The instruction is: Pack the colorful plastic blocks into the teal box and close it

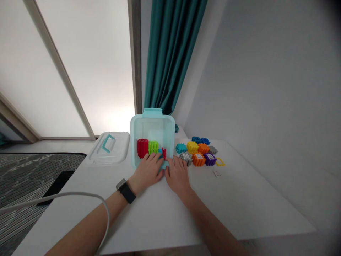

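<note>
A light teal plastic box stands open on the table, with red interlocking pieces and green pieces packed in a row inside. Beside them are a blue piece and a tilted pinkish-red piece. My left hand reaches over the box's front rim, fingers stretched toward the green and blue pieces; some fingertips are hard to make out. At the box's front right corner lies my right hand, fingers extended over the rim. Its index fingertip is close to the pinkish-red piece; whether they touch is unclear.
Bundled pieces stand right of the box: yellow, orange, purple and others. A loose yellow piece and a small white label lie nearby. The clear lid rests left. A white cable crosses my left forearm.
</note>
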Motion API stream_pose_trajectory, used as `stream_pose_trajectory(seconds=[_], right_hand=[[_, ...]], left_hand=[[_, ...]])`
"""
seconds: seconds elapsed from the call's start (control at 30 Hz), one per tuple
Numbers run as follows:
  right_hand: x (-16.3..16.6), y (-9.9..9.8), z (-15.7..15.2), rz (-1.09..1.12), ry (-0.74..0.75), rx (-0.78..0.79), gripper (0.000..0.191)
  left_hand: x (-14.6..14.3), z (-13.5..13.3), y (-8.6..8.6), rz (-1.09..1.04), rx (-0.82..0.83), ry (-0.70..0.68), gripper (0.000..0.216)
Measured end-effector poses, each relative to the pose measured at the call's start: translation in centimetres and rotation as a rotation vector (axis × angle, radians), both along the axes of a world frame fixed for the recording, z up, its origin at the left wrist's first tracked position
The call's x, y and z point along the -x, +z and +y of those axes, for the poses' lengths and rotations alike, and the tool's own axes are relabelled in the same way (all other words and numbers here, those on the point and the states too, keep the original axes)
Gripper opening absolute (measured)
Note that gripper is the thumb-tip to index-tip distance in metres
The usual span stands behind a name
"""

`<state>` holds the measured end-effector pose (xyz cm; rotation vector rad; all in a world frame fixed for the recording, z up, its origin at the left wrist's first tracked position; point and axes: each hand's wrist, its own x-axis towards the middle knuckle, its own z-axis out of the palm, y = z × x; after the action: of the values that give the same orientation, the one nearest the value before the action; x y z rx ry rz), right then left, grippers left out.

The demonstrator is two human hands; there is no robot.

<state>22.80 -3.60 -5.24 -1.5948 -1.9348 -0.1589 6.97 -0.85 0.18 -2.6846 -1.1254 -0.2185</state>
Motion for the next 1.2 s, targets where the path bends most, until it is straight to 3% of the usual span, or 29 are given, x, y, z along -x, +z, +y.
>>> stream_pose_trajectory(seconds=[0.2, 0.63, 0.8, 1.0, 1.2], right_hand=[[-0.2, 0.0, 0.0, -0.002, 0.007, -0.017, 0.015], [-0.9, 0.2, -0.1, 0.027, 0.068, 0.004, 0.018], [-0.9, 0.3, -0.1, 0.016, 0.062, 0.011, 0.019], [-1.0, 0.2, 0.0, 0.039, 0.075, 0.026, 0.024], [-1.1, -0.2, 0.2, 0.057, 0.091, 0.012, 0.030]], left_hand=[[-0.4, 1.8, 1.5, 0.032, -0.075, -0.023, 0.044], [-0.3, 2.6, 0.6, 0.031, -0.047, -0.106, 0.040], [0.1, 1.6, 0.5, 0.032, -0.082, -0.100, 0.040], [1.1, -0.4, -0.5, 0.033, 0.004, -0.092, 0.041], [0.5, -0.2, -0.8, 0.001, 0.009, -0.099, 0.040]])
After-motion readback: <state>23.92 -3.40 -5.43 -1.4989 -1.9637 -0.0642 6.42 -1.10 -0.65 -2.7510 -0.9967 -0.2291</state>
